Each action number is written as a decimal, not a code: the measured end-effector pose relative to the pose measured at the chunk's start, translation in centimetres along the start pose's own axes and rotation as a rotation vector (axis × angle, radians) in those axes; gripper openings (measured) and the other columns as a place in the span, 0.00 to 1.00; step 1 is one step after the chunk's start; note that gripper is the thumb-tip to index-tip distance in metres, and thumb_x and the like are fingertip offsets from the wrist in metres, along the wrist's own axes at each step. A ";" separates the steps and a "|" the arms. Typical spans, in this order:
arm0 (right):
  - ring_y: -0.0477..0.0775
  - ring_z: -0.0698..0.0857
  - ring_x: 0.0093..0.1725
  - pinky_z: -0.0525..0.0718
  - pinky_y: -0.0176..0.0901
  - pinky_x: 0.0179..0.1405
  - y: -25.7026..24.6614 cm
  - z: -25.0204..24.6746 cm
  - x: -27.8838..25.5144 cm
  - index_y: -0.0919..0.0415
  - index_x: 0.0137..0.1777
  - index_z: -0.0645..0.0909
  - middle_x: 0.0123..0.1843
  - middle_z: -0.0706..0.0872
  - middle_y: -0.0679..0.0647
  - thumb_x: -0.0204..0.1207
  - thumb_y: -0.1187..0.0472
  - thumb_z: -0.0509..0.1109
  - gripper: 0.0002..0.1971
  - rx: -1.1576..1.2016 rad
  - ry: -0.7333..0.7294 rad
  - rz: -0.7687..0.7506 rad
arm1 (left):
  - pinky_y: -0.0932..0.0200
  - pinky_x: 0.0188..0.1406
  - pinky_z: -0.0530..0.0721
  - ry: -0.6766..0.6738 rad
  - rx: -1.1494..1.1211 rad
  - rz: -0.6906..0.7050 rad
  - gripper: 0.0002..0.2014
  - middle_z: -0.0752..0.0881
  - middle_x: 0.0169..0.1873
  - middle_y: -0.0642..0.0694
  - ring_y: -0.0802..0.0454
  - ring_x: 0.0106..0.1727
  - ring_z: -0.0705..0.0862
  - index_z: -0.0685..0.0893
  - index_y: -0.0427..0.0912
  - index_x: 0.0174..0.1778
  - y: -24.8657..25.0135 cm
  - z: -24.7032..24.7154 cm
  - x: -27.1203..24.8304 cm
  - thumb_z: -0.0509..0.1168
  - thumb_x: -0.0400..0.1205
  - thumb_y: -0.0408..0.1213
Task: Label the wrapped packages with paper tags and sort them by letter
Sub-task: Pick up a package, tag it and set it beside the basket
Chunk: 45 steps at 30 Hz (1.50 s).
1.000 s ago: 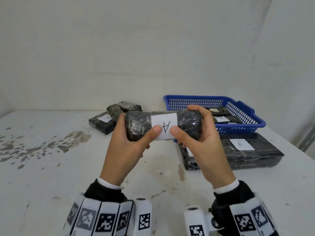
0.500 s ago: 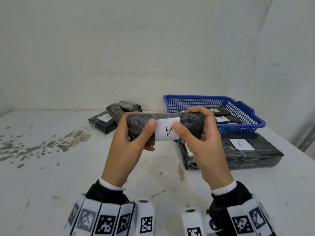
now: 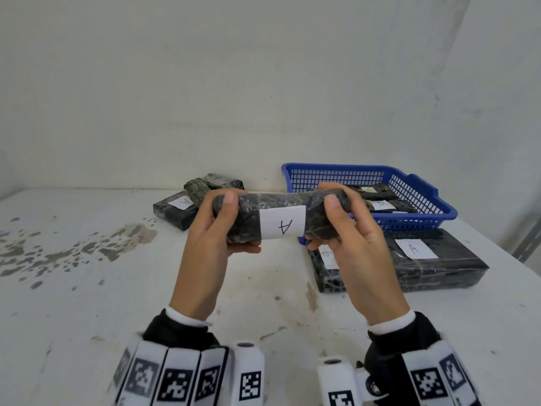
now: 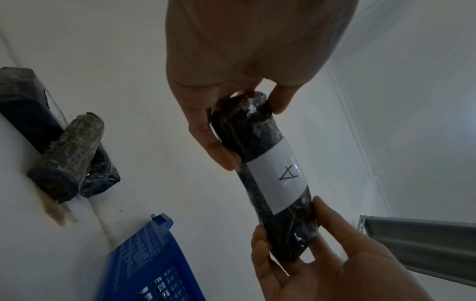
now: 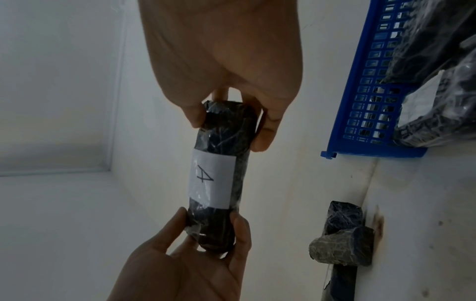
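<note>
A black, film-wrapped cylindrical package (image 3: 248, 224) is held level above the table, in front of me. A white paper tag (image 3: 282, 225) marked "A" is wrapped around its middle. My left hand (image 3: 231, 222) grips the left end, thumb on top and fingers underneath. My right hand (image 3: 325, 222) grips the right end the same way. In the left wrist view the tag (image 4: 278, 179) faces the camera, between the left hand (image 4: 242, 122) and the right hand (image 4: 291, 234). The right wrist view shows the package (image 5: 224, 132) end on, in the right hand (image 5: 229, 122).
A blue basket (image 3: 421, 189) at the back right holds tagged black packages. A large flat black package (image 3: 439, 268) with an "A" tag lies in front of it. Three wrapped packages (image 3: 181, 206) lie by the wall, back centre-left. The white table (image 3: 87, 288) is stained on the left.
Both thumbs have slid off the tag, outward to the package's ends, so the whole tag now shows. The package sits slightly lower and more level.
</note>
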State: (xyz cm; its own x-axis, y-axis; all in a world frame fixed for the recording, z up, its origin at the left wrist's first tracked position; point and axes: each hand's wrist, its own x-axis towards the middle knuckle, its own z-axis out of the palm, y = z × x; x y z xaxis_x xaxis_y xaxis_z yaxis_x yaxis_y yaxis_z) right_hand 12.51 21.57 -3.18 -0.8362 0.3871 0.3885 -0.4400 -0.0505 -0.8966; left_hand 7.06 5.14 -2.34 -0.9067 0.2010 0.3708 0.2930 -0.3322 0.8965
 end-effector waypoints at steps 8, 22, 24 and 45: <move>0.56 0.83 0.36 0.75 0.43 0.26 -0.2 0.1 -0.3 0.46 0.55 0.84 0.44 0.86 0.55 0.75 0.43 0.64 0.15 -0.088 -0.017 0.019 | 0.50 0.40 0.89 0.013 0.035 0.031 0.12 0.87 0.42 0.54 0.56 0.44 0.86 0.83 0.44 0.50 -0.3 -0.3 0.1 0.62 0.80 0.47; 0.42 0.85 0.38 0.83 0.35 0.40 0.1 0.4 -0.6 0.49 0.57 0.83 0.41 0.88 0.42 0.65 0.44 0.75 0.21 -0.136 -0.010 -0.035 | 0.56 0.42 0.89 0.032 0.091 0.067 0.12 0.87 0.48 0.44 0.52 0.47 0.88 0.80 0.46 0.51 -0.4 0.4 -0.3 0.71 0.76 0.46; 0.39 0.86 0.40 0.83 0.32 0.42 0.1 0.4 -0.7 0.49 0.57 0.82 0.41 0.88 0.40 0.64 0.45 0.76 0.21 -0.154 -0.020 -0.039 | 0.59 0.41 0.88 0.022 0.095 0.075 0.14 0.86 0.49 0.44 0.54 0.46 0.88 0.81 0.47 0.50 -0.4 0.4 -0.4 0.71 0.72 0.46; 0.53 0.90 0.50 0.88 0.41 0.52 0.6 0.5 -0.8 0.49 0.59 0.79 0.52 0.90 0.53 0.61 0.46 0.81 0.27 -0.152 0.021 -0.050 | 0.65 0.52 0.86 0.041 0.149 0.003 0.29 0.90 0.50 0.51 0.62 0.49 0.89 0.83 0.48 0.62 -0.7 0.7 -0.7 0.75 0.65 0.52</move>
State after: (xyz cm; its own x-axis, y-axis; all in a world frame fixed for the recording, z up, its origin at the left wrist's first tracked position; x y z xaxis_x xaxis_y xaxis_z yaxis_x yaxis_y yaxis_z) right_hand 12.76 20.77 -3.88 -0.8071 0.4045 0.4301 -0.4246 0.1086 -0.8988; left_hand 7.68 5.91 -3.06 -0.9164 0.1618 0.3661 0.3347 -0.1918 0.9226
